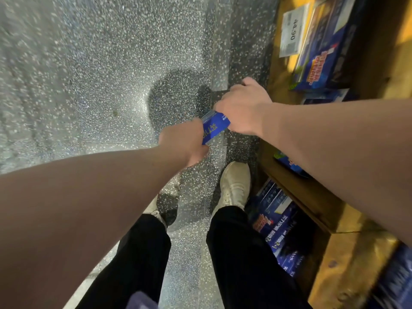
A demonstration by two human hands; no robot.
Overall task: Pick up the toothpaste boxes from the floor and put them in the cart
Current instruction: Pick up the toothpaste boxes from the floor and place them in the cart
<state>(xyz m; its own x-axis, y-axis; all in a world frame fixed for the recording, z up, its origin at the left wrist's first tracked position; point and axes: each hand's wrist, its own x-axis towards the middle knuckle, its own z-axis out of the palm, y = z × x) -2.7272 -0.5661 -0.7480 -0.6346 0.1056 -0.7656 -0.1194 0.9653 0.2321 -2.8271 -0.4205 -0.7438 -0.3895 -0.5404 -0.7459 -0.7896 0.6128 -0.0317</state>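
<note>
We have one blue toothpaste box (215, 127) low over the speckled floor (89, 74), pinned between both hands; whether it has left the floor we cannot tell. Its long axis runs on a slant from our left hand (185, 140), which grips the nearer end, up to our right hand (243, 108), whose fingers curl over the farther end. Both hands are equally on it, so either could carry it off. No cart shows, so we judge the coming move to be a lift and a turn away. White characters on the box are too blurred to read. On the wooden shelf (312, 197) to our right, a price tag (293, 30) reads 44.90 beside more blue boxes (323, 52).
</note>
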